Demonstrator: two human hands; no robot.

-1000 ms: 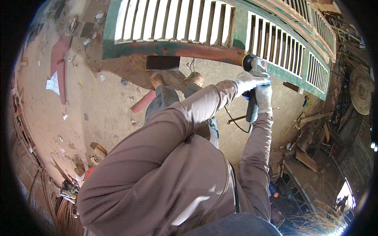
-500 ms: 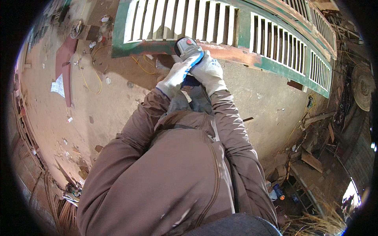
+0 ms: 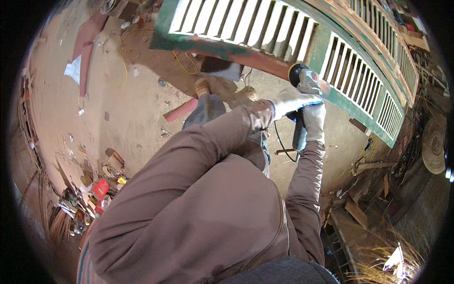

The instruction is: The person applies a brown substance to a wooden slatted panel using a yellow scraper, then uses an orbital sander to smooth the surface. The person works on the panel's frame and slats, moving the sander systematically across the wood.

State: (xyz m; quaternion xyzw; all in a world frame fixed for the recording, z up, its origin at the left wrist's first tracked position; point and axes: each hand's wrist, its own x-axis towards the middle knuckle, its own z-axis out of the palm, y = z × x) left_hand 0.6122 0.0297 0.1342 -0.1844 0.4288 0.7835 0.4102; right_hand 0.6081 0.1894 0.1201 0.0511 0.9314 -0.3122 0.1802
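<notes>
My two hands, in white and blue work gloves, are closed around an angle grinder [image 3: 309, 83]. My left hand [image 3: 289, 101] grips it toward its grey head, while my right hand [image 3: 314, 122] holds its body just below. The grinder's black round disc meets the near rail of a green louvred shutter [image 3: 165, 42] with white slats, close to the joint between two slatted panels. Along that rail the paint is partly gone, leaving brown wood [image 3: 255, 62]. A black cord [image 3: 280, 139] loops down from the tool.
Another slatted piece [image 3: 362, 12] lies beyond the shutter. A yellow cable [image 3: 125, 66], a reddish board [image 3: 90, 47] and a dark flat block [image 3: 222, 69] lie on the floor. Clutter with a red packet [image 3: 100, 188] is at lower left; wood scraps [image 3: 355, 213] lie at right.
Both hands have moved right along the shutter's near rail with the grinder. My body has turned, and my left arm now reaches across. A foot and the black cord have come into view.
</notes>
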